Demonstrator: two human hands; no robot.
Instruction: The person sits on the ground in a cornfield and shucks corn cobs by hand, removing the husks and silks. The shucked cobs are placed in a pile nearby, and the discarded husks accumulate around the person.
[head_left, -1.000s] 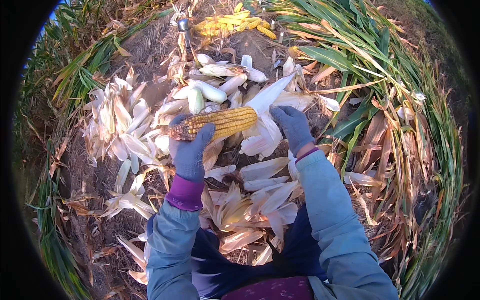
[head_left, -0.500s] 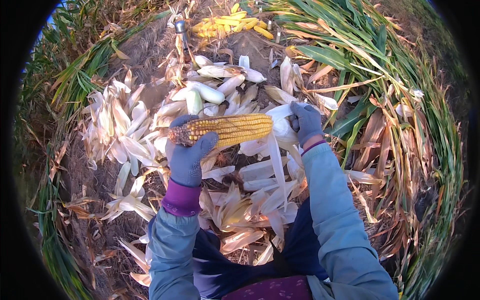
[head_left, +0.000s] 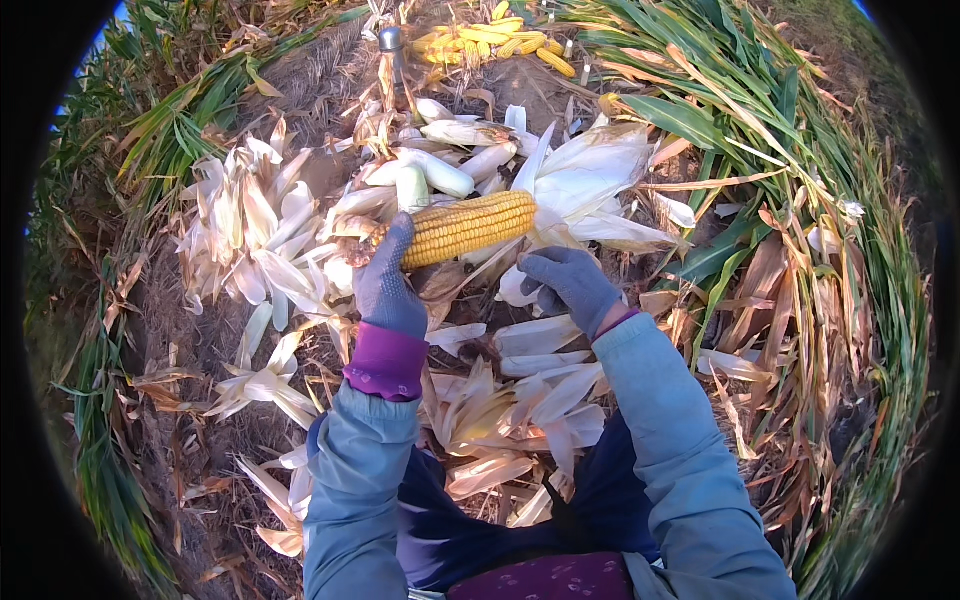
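The setting is outdoors, on brown earthen ground strewn with dry straw. Standing plants, green and tan, crowd the upper left. A thick swath of long green leaves curves down the right side, with withered brown leaves along its inner edge. Slivers of blue sky show at both upper corners; bright daylight falls across everything.

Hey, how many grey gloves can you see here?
2 grey gloves: one on the left hand, which holds the yellow corn cob by its left end; one on the right hand, near the cob's right end. Others could be hidden under the husks.
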